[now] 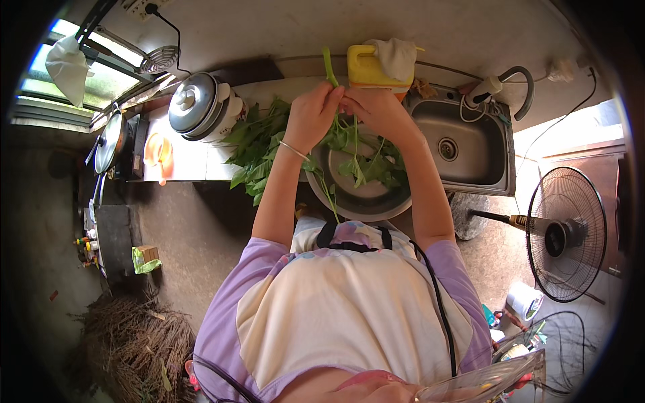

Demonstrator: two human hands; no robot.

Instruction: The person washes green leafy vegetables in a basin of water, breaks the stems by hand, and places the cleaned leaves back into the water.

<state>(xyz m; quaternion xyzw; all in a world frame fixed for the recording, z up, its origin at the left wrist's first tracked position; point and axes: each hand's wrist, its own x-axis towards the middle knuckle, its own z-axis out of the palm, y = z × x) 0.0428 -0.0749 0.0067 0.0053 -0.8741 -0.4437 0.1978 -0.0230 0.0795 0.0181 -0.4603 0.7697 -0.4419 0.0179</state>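
A green leafy stem point(330, 66) is gripped in my left hand point(313, 112), its thick pale end pointing up toward the wall. Close against it, my right hand point(377, 108) pinches the greens, fingertips nearly meeting those of the left. Leafy sprigs point(355, 151) hang below both hands over a wide metal basin point(347, 201), and some leaves lie inside it. Left of my left forearm a large heap of leafy greens point(257, 151) rests on the counter and hangs over its front edge. Exactly what my right fingertips hold is partly hidden.
Right of the basin is a stainless steel sink point(466, 136) with a curved faucet point(524, 95). A yellow jug point(360, 65) with a cloth point(398, 59) stands behind. Lidded pots point(194, 106) and an orange ladle-like item point(157, 150) are at left. A standing fan point(564, 234) is at right.
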